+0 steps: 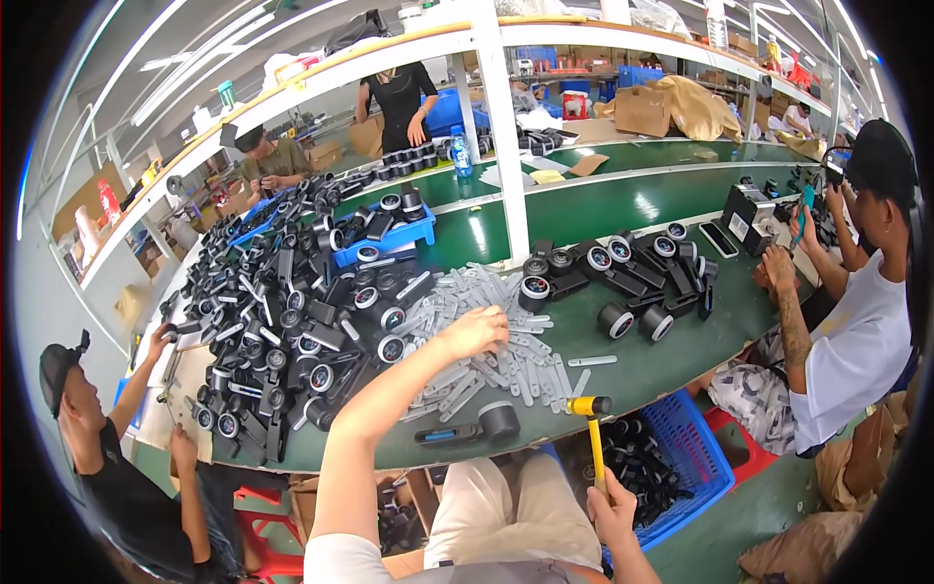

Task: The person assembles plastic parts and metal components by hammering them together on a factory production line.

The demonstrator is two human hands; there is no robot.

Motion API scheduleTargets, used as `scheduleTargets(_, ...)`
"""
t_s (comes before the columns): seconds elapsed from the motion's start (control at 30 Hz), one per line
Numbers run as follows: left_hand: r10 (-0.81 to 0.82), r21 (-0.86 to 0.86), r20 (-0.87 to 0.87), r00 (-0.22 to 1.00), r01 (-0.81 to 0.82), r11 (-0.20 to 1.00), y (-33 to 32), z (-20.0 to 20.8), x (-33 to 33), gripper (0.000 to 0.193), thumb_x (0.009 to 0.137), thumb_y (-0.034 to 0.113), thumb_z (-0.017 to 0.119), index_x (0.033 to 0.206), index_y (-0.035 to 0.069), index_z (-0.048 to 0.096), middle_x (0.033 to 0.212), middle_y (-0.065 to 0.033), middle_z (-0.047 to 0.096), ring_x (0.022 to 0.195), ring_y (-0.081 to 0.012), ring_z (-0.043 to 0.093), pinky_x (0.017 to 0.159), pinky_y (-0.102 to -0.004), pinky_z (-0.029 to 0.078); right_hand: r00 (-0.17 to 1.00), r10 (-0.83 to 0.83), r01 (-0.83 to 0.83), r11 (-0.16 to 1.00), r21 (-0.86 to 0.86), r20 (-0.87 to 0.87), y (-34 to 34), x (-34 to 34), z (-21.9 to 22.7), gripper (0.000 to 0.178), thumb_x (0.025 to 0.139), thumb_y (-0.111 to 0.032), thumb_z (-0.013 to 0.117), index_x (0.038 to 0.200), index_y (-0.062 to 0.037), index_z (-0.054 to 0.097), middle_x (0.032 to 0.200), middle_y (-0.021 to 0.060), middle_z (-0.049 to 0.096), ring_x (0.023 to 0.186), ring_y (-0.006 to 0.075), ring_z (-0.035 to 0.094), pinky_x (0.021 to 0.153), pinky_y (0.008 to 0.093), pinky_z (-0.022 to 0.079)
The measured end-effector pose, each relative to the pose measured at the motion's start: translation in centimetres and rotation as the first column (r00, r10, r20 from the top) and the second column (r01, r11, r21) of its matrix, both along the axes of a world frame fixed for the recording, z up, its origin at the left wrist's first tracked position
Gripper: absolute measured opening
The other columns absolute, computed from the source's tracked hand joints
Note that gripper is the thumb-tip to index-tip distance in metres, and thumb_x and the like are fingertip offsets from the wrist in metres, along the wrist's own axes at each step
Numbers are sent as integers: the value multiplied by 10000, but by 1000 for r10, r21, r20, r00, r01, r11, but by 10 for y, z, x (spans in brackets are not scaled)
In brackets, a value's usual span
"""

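My left hand (475, 332) reaches over a heap of flat grey plastic strips (486, 375) in the middle of the table. Its fingers are curled down into the strips, and whatever lies between the fingertips is hidden. Down at the front edge, my right hand (612, 506) is wrapped around the yellow handle of a small hammer (589, 406). The hammer stands upright, its yellow and black head level with the table's edge. In front of me lies a black handheld device (499, 420) with a thick round end, its handle pointing left.
Many black devices (292, 331) are piled to the left, around a blue tray (399, 235). More devices (623, 273) lie right of the strips. Below the edge stands a blue basket (705, 467) of black parts. A white post (503, 146) rises behind the strips. Co-workers sit on both sides.
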State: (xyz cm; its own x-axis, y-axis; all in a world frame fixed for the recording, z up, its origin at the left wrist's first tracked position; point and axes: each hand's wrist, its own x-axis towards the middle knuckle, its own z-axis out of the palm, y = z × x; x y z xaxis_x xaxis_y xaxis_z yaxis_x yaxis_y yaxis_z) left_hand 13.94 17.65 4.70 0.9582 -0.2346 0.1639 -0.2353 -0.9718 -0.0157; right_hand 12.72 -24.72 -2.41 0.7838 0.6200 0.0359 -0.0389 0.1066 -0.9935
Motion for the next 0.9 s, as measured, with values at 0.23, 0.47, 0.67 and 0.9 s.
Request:
scheduleTargets(0.23, 427, -458, 33, 904, -366, 810, -49, 21, -68, 178, 868, 153, 608, 987, 47, 528, 1014, -158, 622, 928, -321, 625, 747, -398, 506, 995, 48, -45, 998, -39, 91, 2, -5, 2, 419, 834, 66, 558, 1251, 46, 527, 606, -23, 489, 461, 38, 437, 419, 196, 347)
scheduleTargets(0.47, 613, -445, 15, 790, -544, 711, -107, -16, -193, 371, 833, 356, 659, 1064, 70, 607, 999, -112, 573, 921, -302, 603, 752, -394, 503, 979, 156, -150, 987, -51, 135, 7, -21, -6, 427, 841, 58, 558, 1266, 43, 522, 611, -24, 486, 471, 39, 438, 429, 199, 346)
scheduleTargets(0.67, 768, -475, 209, 606, -623, 621, -161, -30, -195, 272, 827, 205, 667, 1089, 137, 687, 954, -73, 570, 904, -259, 560, 756, -354, 486, 958, 247, -237, 968, -80, 144, 14, -31, -3, 441, 848, 58, 562, 1285, 26, 515, 643, -18, 502, 493, 39, 449, 441, 198, 354)
scheduleTargets(0.9, 768, -481, 393, 506, -599, 640, -173, -32, -167, 250, 780, 163, 704, 1018, 86, 706, 954, -71, 589, 875, -280, 510, 724, -374, 466, 957, 234, -227, 972, -64, 172, 12, -36, -2, 452, 843, 61, 580, 1289, 20, 515, 642, -22, 507, 496, 40, 457, 445, 197, 365)
